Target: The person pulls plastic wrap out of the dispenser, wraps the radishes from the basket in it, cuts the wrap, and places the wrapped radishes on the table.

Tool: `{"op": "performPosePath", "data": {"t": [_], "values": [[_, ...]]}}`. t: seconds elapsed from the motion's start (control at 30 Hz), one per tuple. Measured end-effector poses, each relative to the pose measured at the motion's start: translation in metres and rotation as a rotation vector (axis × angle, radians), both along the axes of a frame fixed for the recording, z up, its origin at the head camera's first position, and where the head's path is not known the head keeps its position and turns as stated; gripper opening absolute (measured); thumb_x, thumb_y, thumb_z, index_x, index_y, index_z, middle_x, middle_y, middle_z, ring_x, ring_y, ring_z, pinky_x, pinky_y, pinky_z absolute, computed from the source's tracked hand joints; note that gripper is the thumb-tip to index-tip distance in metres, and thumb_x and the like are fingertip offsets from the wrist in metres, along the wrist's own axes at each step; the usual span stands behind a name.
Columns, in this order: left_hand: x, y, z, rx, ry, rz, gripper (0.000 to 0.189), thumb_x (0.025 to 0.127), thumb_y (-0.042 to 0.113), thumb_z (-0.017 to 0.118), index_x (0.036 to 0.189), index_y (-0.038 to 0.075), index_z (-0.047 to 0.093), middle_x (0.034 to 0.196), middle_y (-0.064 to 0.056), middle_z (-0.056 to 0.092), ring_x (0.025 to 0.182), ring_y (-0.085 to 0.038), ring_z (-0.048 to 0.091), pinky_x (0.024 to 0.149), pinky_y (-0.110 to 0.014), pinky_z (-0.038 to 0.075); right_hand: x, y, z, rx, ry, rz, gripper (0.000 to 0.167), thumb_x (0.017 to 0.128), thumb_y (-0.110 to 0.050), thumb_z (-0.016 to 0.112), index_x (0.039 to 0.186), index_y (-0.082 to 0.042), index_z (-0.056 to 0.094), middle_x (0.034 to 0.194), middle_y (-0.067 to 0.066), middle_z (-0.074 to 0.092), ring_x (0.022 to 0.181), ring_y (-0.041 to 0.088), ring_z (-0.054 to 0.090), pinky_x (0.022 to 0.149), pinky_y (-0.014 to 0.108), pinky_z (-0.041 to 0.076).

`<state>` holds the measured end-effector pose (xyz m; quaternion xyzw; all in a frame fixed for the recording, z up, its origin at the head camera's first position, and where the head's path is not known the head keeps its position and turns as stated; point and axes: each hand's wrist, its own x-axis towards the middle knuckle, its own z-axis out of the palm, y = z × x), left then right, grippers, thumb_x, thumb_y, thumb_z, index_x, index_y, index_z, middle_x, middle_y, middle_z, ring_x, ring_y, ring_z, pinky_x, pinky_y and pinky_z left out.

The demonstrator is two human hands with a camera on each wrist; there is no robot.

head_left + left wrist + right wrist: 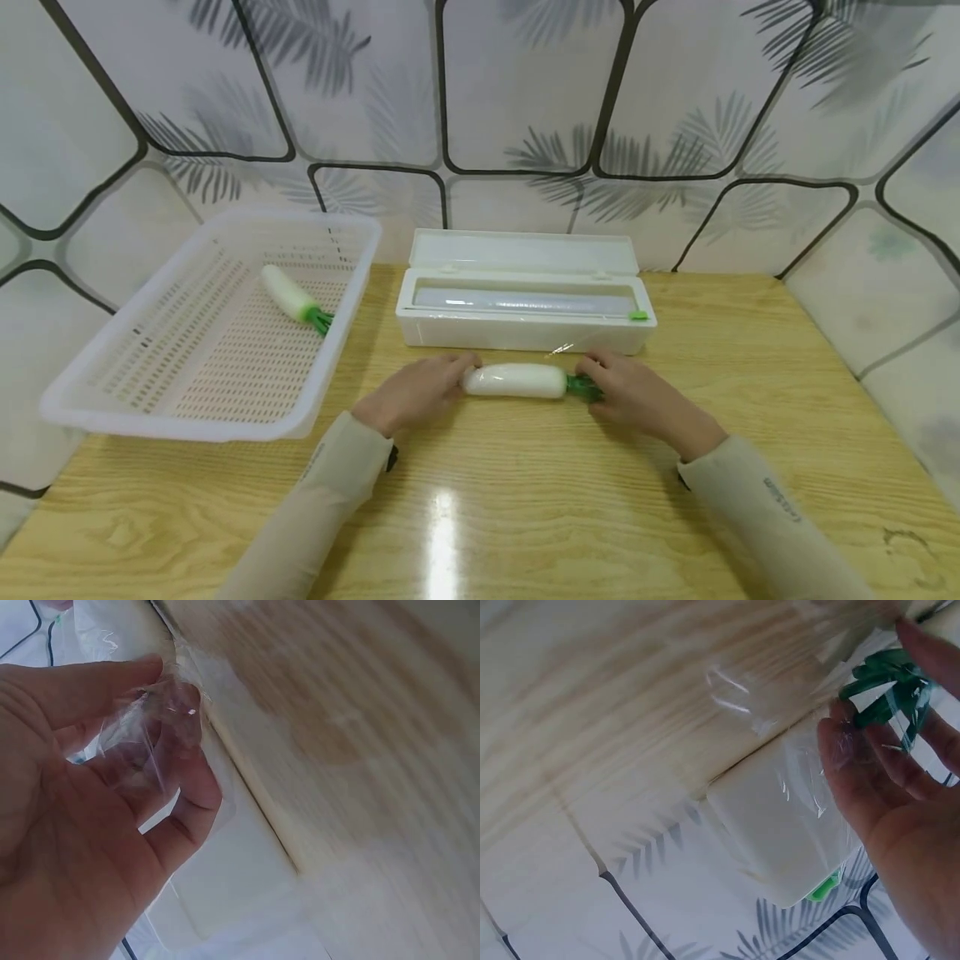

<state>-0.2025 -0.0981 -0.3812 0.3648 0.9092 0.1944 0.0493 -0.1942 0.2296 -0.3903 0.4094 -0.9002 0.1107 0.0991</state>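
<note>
A white radish [517, 381] with a green leafy top [889, 682] lies crosswise in front of a cling film dispenser [525, 335], wrapped in clear film. At its white end, my left hand [423, 387] pinches a bunched piece of cling film [139, 742] between thumb and fingers. My right hand [637, 396] is at the leafy end, its fingers curled about the film around the green stalks. More film [802, 769] stretches in shiny creases beside the right fingers. The dispenser's lid [525, 252] stands raised, and a film roll [525, 302] shows inside.
At the left stands a white perforated basket [307, 417] holding another radish [288, 296] with green stalks. A green slider [638, 316] sits on the dispenser's right end. Behind the wooden table [525, 500] rises a patterned wall covering [525, 100].
</note>
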Motion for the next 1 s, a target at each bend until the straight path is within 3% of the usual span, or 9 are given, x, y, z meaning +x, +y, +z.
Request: {"op": "performPosePath", "data": {"t": [0.23,0.33,0.43,0.5,0.77,1.0], "values": [[-0.002,0.0,0.003,-0.027,-0.081,0.037,0.04,0.108,0.006,0.046,0.148,0.004,0.048,0.137,-0.016,0.06,0.121,-0.032,0.06,0.101,-0.045,0.049,0.001,-0.001,0.0,-0.053,0.103,0.028,0.035,0.076,0.008,0.083,0.105,0.001,0.065,0.097,0.009,0.057,0.072,0.016,0.054,0.061,0.034,0.053],[-0.002,-0.001,0.004,-0.001,-0.073,0.051,0.045,0.107,0.007,0.047,0.151,0.002,0.042,0.133,-0.018,0.061,0.112,-0.031,0.064,0.098,-0.045,0.051,0.0,0.0,0.003,-0.062,0.109,0.012,0.034,0.079,0.007,0.08,0.108,0.003,0.065,0.098,0.011,0.062,0.078,0.02,0.059,0.066,0.038,0.054],[-0.003,-0.002,0.005,0.028,-0.047,0.067,0.047,0.104,0.006,0.053,0.15,0.002,0.042,0.122,-0.016,0.065,0.094,-0.027,0.066,0.088,-0.042,0.055,-0.001,0.001,0.005,-0.06,0.094,-0.007,0.038,0.082,0.006,0.079,0.116,0.007,0.063,0.104,0.016,0.066,0.09,0.029,0.064,0.075,0.046,0.055],[-0.004,-0.003,0.004,0.041,-0.015,0.073,0.046,0.102,0.005,0.057,0.146,0.002,0.047,0.12,-0.016,0.066,0.091,-0.026,0.066,0.086,-0.042,0.056,-0.002,0.002,0.005,-0.061,0.078,-0.012,0.04,0.083,0.005,0.078,0.119,0.008,0.062,0.107,0.018,0.067,0.095,0.032,0.065,0.078,0.048,0.055],[-0.01,-0.002,0.001,0.045,0.09,0.095,0.043,0.098,0.006,0.066,0.14,0.004,0.057,0.137,-0.018,0.059,0.122,-0.035,0.058,0.103,-0.048,0.048,-0.007,0.002,0.004,-0.043,0.033,-0.03,0.036,0.087,0.007,0.074,0.121,0.005,0.061,0.107,0.016,0.066,0.095,0.031,0.065,0.076,0.049,0.055],[-0.011,-0.002,0.0,-0.007,0.179,0.115,0.039,0.098,0.008,0.067,0.136,0.008,0.063,0.123,-0.016,0.062,0.119,-0.034,0.055,0.099,-0.052,0.049,-0.01,0.0,0.003,-0.005,0.049,-0.04,0.034,0.084,0.006,0.078,0.114,0.004,0.064,0.105,0.015,0.067,0.093,0.031,0.065,0.077,0.047,0.055]]}}
